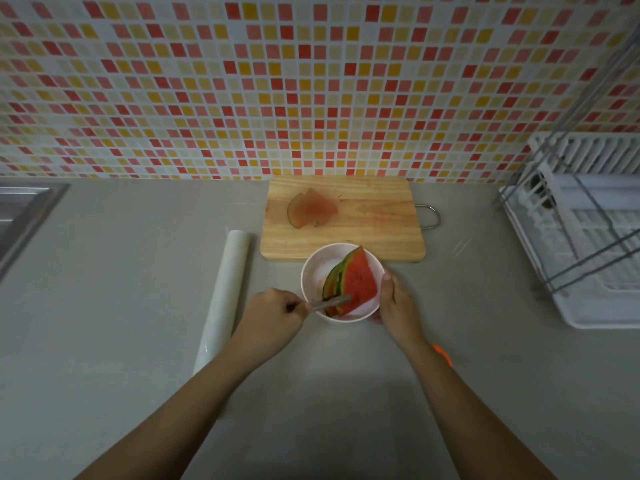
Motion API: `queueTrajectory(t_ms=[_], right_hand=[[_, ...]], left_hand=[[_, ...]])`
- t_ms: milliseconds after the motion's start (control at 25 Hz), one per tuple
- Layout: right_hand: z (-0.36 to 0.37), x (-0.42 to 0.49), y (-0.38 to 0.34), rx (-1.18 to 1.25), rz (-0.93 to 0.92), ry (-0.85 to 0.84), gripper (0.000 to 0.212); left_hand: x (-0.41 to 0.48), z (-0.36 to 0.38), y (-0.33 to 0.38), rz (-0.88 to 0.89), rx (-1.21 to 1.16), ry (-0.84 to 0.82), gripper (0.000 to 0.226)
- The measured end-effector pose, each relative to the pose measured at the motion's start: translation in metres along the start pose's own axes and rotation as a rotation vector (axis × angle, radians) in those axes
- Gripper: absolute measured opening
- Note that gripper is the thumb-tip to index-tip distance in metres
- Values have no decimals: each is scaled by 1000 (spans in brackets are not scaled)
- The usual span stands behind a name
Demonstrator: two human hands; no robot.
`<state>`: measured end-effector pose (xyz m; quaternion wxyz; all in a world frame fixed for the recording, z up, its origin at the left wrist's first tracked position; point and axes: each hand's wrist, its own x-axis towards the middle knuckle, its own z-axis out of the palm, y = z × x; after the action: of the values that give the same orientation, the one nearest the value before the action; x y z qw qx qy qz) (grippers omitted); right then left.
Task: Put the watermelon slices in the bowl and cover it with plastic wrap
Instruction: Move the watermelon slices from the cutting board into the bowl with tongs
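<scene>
A white bowl (313, 271) stands on the counter just in front of the wooden cutting board (363, 223). Two or three watermelon slices (358, 282) lean inside it, red flesh facing right. My left hand (275, 311) grips a fork (330, 302) whose tines touch the slices in the bowl. My right hand (394, 299) holds the bowl's right rim. More watermelon slices (311, 207) lie overlapped on the left part of the board. A roll of plastic wrap (223, 296) lies left of the bowl.
A steel sink (20, 209) sits at the far left. A white dish rack (585, 244) with a wire frame stands at the right. An orange object (443, 355) peeks out behind my right forearm. The tiled wall runs along the back.
</scene>
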<state>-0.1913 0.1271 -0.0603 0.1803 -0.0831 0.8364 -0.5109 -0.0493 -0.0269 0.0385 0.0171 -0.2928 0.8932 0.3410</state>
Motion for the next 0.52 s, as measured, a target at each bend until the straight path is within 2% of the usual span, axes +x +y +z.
queueTrajectory(t_ms=[280,440,520], right_hand=[[-2,0,-4,-3,15,1,32],[-4,-3,-5,32,19,-23,35],[-3,-2,-4,41,29,-17,37]], left_hand=[[4,-8,13,-49,51,-105,44],[16,-33,19,-24,243,-221,52],[30,-53,15,-27,278,-182,50]])
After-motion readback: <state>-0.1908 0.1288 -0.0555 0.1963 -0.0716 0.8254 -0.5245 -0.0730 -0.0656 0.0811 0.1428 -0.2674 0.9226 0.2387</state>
